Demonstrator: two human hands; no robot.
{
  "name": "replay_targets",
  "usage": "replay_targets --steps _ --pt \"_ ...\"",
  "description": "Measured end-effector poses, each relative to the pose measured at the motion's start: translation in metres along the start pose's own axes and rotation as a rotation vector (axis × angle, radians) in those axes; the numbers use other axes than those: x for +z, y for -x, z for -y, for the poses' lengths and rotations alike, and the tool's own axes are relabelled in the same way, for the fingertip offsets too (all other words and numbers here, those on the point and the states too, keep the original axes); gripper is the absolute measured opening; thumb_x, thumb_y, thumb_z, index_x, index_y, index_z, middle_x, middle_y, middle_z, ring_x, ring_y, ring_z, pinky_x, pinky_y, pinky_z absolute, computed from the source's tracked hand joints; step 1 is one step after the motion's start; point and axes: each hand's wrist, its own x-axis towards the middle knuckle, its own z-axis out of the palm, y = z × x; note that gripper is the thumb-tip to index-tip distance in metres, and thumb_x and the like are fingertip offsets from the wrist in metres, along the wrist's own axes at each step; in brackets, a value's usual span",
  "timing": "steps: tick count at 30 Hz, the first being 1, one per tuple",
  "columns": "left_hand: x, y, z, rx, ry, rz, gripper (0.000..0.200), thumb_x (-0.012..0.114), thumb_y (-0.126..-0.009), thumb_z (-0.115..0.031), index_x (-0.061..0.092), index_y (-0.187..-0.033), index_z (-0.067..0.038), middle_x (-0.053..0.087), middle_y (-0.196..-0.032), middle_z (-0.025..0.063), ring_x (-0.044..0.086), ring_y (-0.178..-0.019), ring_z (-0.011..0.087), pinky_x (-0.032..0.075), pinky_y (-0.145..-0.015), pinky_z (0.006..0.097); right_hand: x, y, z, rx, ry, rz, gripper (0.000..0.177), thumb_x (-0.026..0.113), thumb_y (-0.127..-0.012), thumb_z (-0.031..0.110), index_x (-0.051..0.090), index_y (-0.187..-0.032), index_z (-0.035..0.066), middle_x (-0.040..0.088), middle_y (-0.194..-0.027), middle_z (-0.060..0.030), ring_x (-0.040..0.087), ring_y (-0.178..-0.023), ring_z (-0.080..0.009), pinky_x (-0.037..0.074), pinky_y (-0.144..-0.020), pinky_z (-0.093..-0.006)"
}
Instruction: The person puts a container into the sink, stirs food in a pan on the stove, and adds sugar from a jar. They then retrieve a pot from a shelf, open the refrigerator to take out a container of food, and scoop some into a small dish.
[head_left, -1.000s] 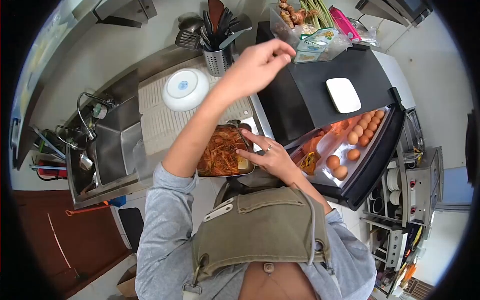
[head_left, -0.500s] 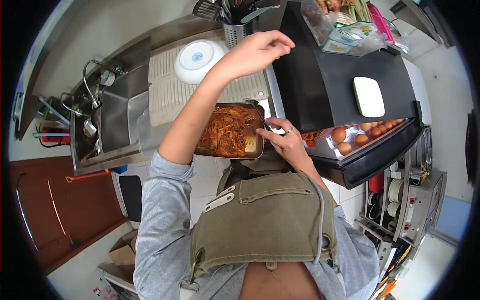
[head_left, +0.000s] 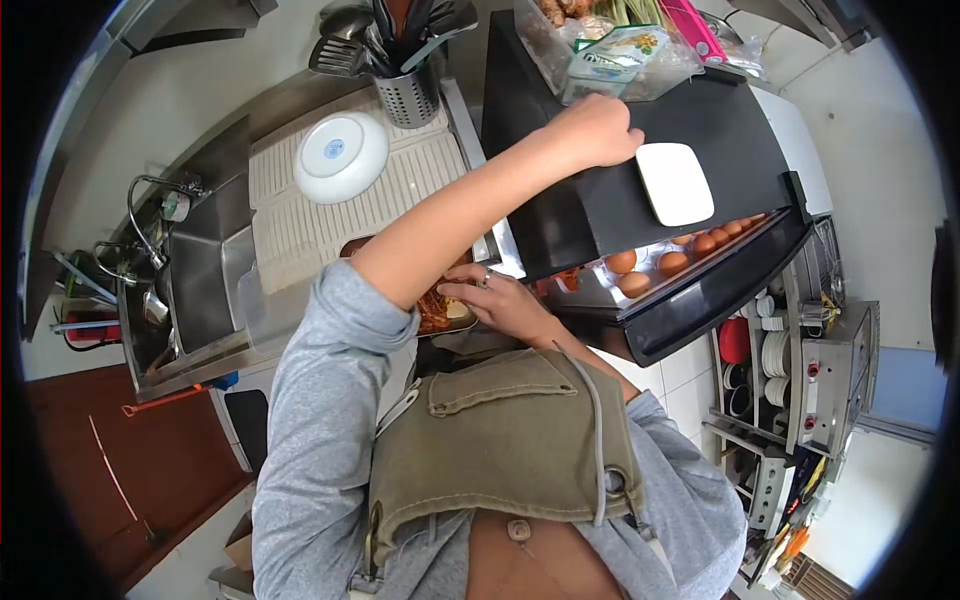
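Note:
Stretched across the black cabinet top (head_left: 550, 190), my left hand (head_left: 600, 132) has its fingers curled in by the left corner of a white rounded lid or dish (head_left: 676, 186). Its thumb side seems to touch that corner, and no object shows in the grip. My right hand (head_left: 500, 303), with a ring, is pinched at a metal tray (head_left: 362, 243) of red-sauced shredded food, kimchi-like (head_left: 432, 312). The dark-handled utensil it held in the earlier view is hidden now. My left forearm covers most of the tray.
An open drawer (head_left: 725, 290) holds several brown eggs (head_left: 672, 264). Upside down on the ridged drainboard (head_left: 400, 200) rests a white bowl (head_left: 342, 157). A utensil holder (head_left: 410, 98), plastic food bags (head_left: 620, 65), a sink (head_left: 205, 255) and a dish rack (head_left: 775, 365) surround the work area.
My left hand has moved right to the white lid, its fingers now more curled. The view has shifted, and my left forearm now hides much of the tray and the utensil.

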Motion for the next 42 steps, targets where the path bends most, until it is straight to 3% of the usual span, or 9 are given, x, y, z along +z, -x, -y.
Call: replay_targets --steps 6,8,10,14,17,24,29,34,42 --pt "0.031 -0.011 -0.021 0.092 -0.04 0.093 0.021 0.057 -0.066 -0.01 0.065 -0.078 0.005 0.063 -0.08 0.0259 0.063 -0.078 0.0381 0.05 -0.073 0.0416 -0.005 0.001 -0.005 -0.007 0.005 -0.012 0.031 0.058 -0.076 -0.003 0.059 -0.105 0.008 0.056 -0.106 -0.0103 0.06 -0.08 -0.0294 0.05 -0.068 -0.0359" --pt "0.016 -0.013 -0.024 0.085 0.025 0.335 0.023 0.055 -0.067 -0.009 0.064 -0.078 0.008 0.064 -0.084 0.0246 0.065 -0.073 0.0359 0.051 -0.072 0.041 0.001 0.002 -0.014 0.084 -0.028 -0.078 0.026 0.057 -0.076 -0.003 0.059 -0.101 0.005 0.056 -0.107 -0.0122 0.06 -0.079 -0.0306 0.049 -0.066 -0.0358" --pt "0.004 -0.009 -0.024 0.056 0.09 0.365 0.022 0.053 -0.068 -0.007 0.063 -0.078 0.01 0.065 -0.084 0.0237 0.066 -0.072 0.0323 0.052 -0.07 0.0388 0.005 -0.001 -0.022 0.077 0.021 -0.125 0.017 0.055 -0.081 -0.002 0.058 -0.097 0.002 0.06 -0.099 -0.0139 0.062 -0.075 -0.0295 0.05 -0.064 -0.0339" --pt "-0.011 0.006 0.018 -0.115 0.495 0.391 0.022 0.05 -0.073 -0.003 0.063 -0.081 0.013 0.067 -0.084 0.0201 0.068 -0.074 0.0219 0.053 -0.068 0.0305 0.008 -0.014 -0.041 0.315 -0.374 -0.303 0.015 0.047 -0.092 0.007 0.057 -0.092 -0.003 0.065 -0.082 -0.0119 0.066 -0.073 -0.018 0.05 -0.064 -0.0287" --pt "-0.07 0.058 0.03 -0.18 0.786 0.243 0.036 0.053 -0.08 -0.007 0.051 -0.106 0.017 0.063 -0.096 0.0231 0.067 -0.081 0.0231 0.053 -0.074 0.0266 0.008 -0.01 -0.053 0.384 -0.428 -0.205 0.017 0.045 -0.093 0.008 0.057 -0.091 -0.004 0.066 -0.086 -0.011 0.065 -0.074 -0.0145 0.05 -0.064 -0.0259" --pt "-0.138 0.204 0.105 -0.363 0.803 -0.35 0.047 0.057 -0.084 -0.014 0.043 -0.122 0.009 0.056 -0.108 0.0176 0.062 -0.093 0.0211 0.053 -0.081 0.0272 0.017 -0.012 -0.048 0.399 -0.405 -0.025 0.016 0.048 -0.093 0.009 0.057 -0.091 -0.004 0.066 -0.086 -0.0103 0.064 -0.072 -0.0139 0.05 -0.063 -0.0256" --pt "-0.125 0.32 0.124 -0.746 0.783 -0.798 0.047 0.056 -0.084 -0.012 0.042 -0.126 0.005 0.055 -0.11 0.0129 0.057 -0.097 0.0158 0.051 -0.079 0.0283 0.019 -0.01 -0.046 0.187 -0.154 0.018 0.006 0.052 -0.088 0.004 0.057 -0.088 0.0 0.062 -0.079 -0.0111 0.064 -0.068 -0.022 0.05 -0.06 -0.0288" --pt "-0.093 0.413 0.115 -0.926 0.782 -1.141 0.05 0.056 -0.082 -0.008 0.039 -0.126 0.008 0.058 -0.099 0.0133 0.059 -0.085 0.016 0.051 -0.074 0.0268 0.014 -0.014 -0.023 0.042 0.052 0.031 0.005 0.056 -0.082 -0.002 0.057 -0.084 0.002 0.061 -0.081 -0.0109 0.062 -0.07 -0.0272 0.05 -0.063 -0.0313" --pt "-0.025 0.509 0.124 -1.057 0.976 -1.481 0.052 0.056 -0.078 -0.006 0.039 -0.124 0.009 0.055 -0.098 0.0115 0.055 -0.078 0.0145 0.049 -0.072 0.0249 0.011 -0.014 -0.034 0.24 0.11 -0.231 0.01 0.048 -0.087 -0.003 0.058 -0.088 -0.002 0.063 -0.082 -0.0121 0.063 -0.069 -0.0191 0.049 -0.06 -0.0277"
